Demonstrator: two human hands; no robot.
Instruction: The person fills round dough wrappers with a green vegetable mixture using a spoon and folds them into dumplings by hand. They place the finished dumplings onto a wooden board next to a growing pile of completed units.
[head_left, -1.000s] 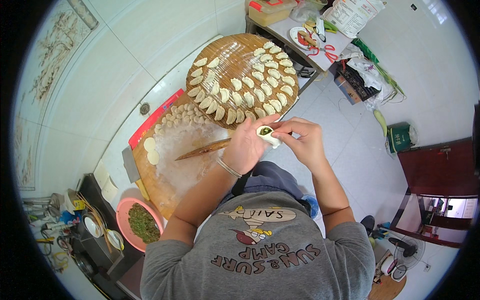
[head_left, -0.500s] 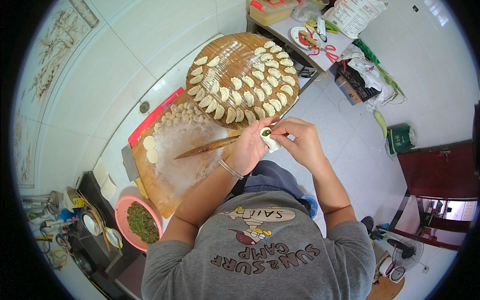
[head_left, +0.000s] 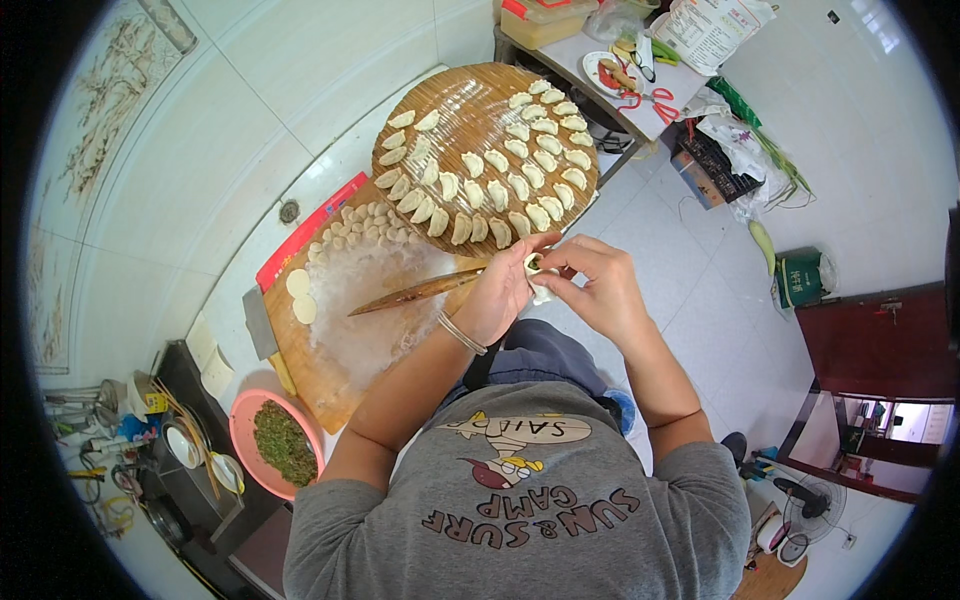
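A half-folded dumpling [head_left: 539, 281] with green filling showing at its far end sits between my two hands. My left hand [head_left: 501, 293] is curled round its left side, a metal bangle on the wrist. My right hand [head_left: 596, 284] pinches the dough edge from the right with thumb and fingers. Just left of my left hand, a wooden rolling pin [head_left: 410, 294], tapered to a point, lies on the floured board [head_left: 330, 385]. Beyond my hands, a round wooden tray [head_left: 450, 95] carries many finished dumplings [head_left: 498, 195] in curved rows.
Small dough lumps [head_left: 365, 225] and two flat wrappers [head_left: 300, 296] lie on the board. A cleaver [head_left: 262, 325] rests at its left edge, near a pink bowl [head_left: 240, 440] of green filling. Red-handled scissors [head_left: 660, 103] lie on a side table [head_left: 570, 60] at the far right.
The dumpling's opening has narrowed, and less green filling shows. My right fingers have shifted slightly along its edge; my left hand stays nearly in place.
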